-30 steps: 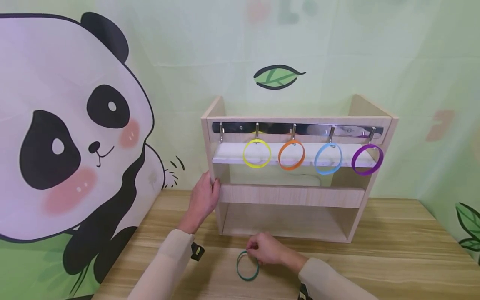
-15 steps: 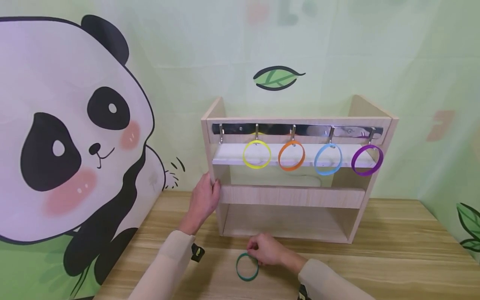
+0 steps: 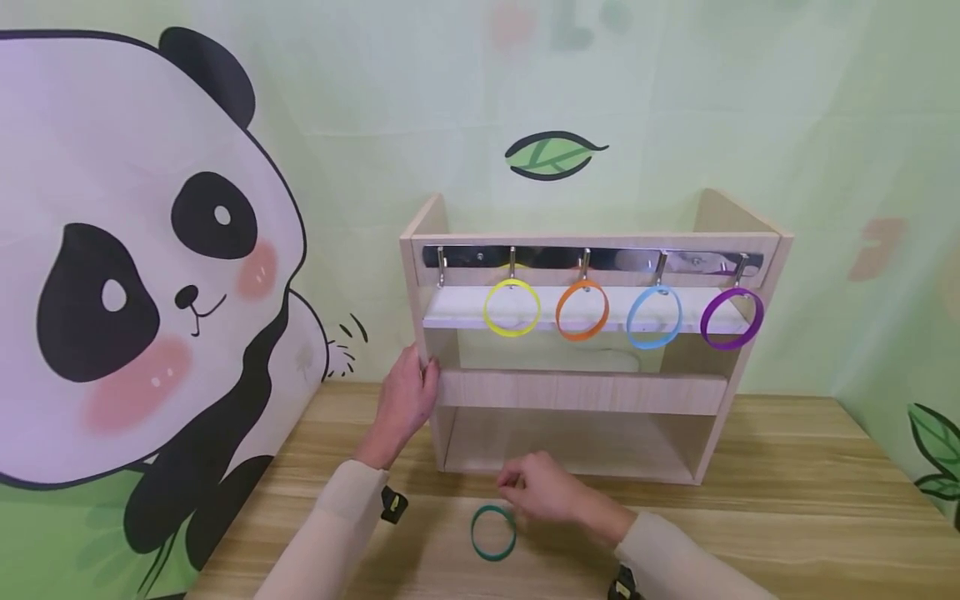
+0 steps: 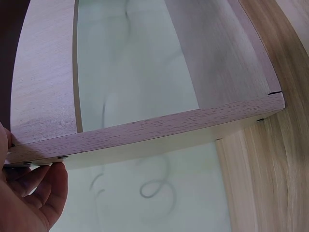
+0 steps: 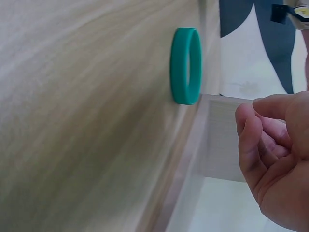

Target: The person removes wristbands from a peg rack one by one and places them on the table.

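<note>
A green silicone wristband [image 3: 493, 533] lies flat on the wooden table in front of a small wooden shelf [image 3: 585, 392]. My right hand [image 3: 551, 492] hovers just above and to the right of the wristband, apart from it. In the right wrist view its fingers [image 5: 251, 140] are loosely bent, with nothing between them. My left hand [image 3: 405, 396] grips the shelf's left side panel, thumb at the front and fingers behind it. On the shelf's metal hook rail [image 3: 483, 257] hang a yellow wristband [image 3: 489, 322], an orange one, a light blue one and a purple one [image 3: 731, 343].
The leftmost hook [image 3: 441, 267] bears no wristband. A white board [image 3: 465, 307] spans the shelf behind the hanging bands. Below it runs a wooden crossbar [image 3: 581, 392]. A printed panda cloth [image 3: 172, 275] covers the wall to the left and behind.
My right hand has come away from the edge of the green wristband, moving slightly up and to the right. The wristband stays on the table. My left hand keeps its place on the shelf.
</note>
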A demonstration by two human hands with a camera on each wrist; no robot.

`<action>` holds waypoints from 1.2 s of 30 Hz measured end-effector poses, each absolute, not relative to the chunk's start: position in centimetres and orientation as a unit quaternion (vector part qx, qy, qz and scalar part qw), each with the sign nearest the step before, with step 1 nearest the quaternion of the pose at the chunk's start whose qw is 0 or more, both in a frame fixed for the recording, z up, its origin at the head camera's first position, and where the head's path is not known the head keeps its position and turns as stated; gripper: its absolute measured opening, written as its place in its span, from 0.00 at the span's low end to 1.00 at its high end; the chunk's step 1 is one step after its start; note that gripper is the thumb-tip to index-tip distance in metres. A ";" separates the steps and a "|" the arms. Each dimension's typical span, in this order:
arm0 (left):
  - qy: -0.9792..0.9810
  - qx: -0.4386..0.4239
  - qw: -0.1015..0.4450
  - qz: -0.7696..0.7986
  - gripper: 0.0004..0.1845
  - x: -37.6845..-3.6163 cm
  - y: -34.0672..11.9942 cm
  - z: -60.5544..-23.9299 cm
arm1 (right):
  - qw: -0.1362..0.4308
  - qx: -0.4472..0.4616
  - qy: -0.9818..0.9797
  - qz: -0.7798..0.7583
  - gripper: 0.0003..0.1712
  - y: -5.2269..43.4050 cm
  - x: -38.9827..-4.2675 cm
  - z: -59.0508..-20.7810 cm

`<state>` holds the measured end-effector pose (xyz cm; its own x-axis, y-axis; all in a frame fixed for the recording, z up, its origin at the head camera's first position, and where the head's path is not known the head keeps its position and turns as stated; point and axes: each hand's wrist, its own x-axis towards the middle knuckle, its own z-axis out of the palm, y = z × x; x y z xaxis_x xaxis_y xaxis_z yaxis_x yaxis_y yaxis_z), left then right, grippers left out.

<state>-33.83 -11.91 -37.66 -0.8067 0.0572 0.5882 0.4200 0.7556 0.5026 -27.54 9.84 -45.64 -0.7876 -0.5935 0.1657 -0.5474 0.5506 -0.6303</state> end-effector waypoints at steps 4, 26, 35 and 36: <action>-0.896 -0.133 0.276 -0.321 0.17 -33.9 -11.9 -37.7 | 0.009 -0.345 0.879 -0.330 0.03 10.3 -27.1 -44.8; -0.893 -0.133 0.290 -0.317 0.16 -33.9 -11.8 -37.6 | -0.105 -0.347 0.888 -0.282 0.03 12.5 -25.5 -40.3; -0.894 -0.132 0.291 -0.313 0.15 -34.0 -11.8 -37.6 | -0.166 -0.359 0.875 -0.278 0.03 13.0 -24.8 -38.4; -0.894 -0.132 0.291 -0.313 0.15 -34.0 -11.8 -37.6 | -0.169 -0.358 0.876 -0.277 0.03 13.1 -24.8 -38.1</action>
